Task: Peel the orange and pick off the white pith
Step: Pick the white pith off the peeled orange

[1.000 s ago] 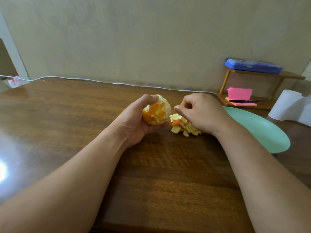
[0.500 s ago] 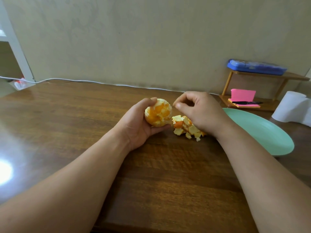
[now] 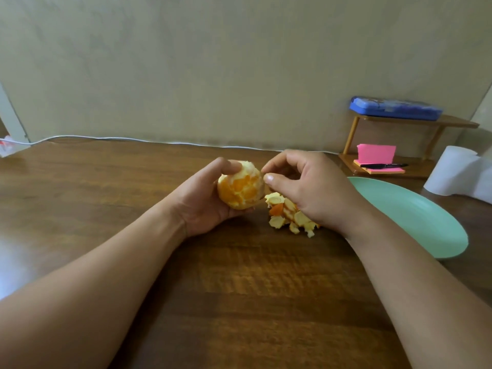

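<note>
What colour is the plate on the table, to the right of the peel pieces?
The plate is plain pale mint green, with no pattern; the head view shows it.

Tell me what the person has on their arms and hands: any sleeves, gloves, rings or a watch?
Nothing worn shows. The left hand and right hand are bare: no gloves, no watch, no ring on the fingers that show. Both forearms are uncovered to the picture's lower edge, so no sleeve is in view.
</note>
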The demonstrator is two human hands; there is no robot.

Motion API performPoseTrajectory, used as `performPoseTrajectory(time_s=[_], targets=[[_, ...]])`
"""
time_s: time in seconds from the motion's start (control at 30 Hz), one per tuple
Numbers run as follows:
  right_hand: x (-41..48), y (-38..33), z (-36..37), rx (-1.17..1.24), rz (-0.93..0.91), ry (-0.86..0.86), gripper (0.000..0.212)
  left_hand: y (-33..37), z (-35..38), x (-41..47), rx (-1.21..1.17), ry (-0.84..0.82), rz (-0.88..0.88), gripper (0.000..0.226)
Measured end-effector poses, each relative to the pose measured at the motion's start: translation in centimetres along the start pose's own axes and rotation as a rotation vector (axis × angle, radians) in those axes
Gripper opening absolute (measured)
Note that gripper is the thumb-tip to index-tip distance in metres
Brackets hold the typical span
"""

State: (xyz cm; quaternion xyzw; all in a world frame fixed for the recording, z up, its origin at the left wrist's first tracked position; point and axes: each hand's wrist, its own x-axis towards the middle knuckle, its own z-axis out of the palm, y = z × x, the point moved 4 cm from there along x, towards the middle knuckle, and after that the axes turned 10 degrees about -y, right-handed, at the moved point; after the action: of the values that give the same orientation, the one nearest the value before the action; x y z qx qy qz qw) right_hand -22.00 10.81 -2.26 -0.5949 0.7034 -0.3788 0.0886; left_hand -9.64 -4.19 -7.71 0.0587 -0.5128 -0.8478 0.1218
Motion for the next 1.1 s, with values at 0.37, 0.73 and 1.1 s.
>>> performPoseTrajectory(time_s=[0.37,0.73,1.1], targets=[[-0.5,-0.9,0.2,-0.219,-0.015,0.011,0.006,0.1,-0.1,0.2,0.14,-0.028,0.041,0.039],[-0.5,-1.2,0.3,-0.406,-0.088,0.031,0.009,0.0,-0.1,0.3,0.212,-0.001,0.01,0.055],[-0.5,-0.9,0.2,-0.406,-0.144,0.137,0.009,0.1,0.8,-0.1,0.152,-0.056,0.031,0.06]])
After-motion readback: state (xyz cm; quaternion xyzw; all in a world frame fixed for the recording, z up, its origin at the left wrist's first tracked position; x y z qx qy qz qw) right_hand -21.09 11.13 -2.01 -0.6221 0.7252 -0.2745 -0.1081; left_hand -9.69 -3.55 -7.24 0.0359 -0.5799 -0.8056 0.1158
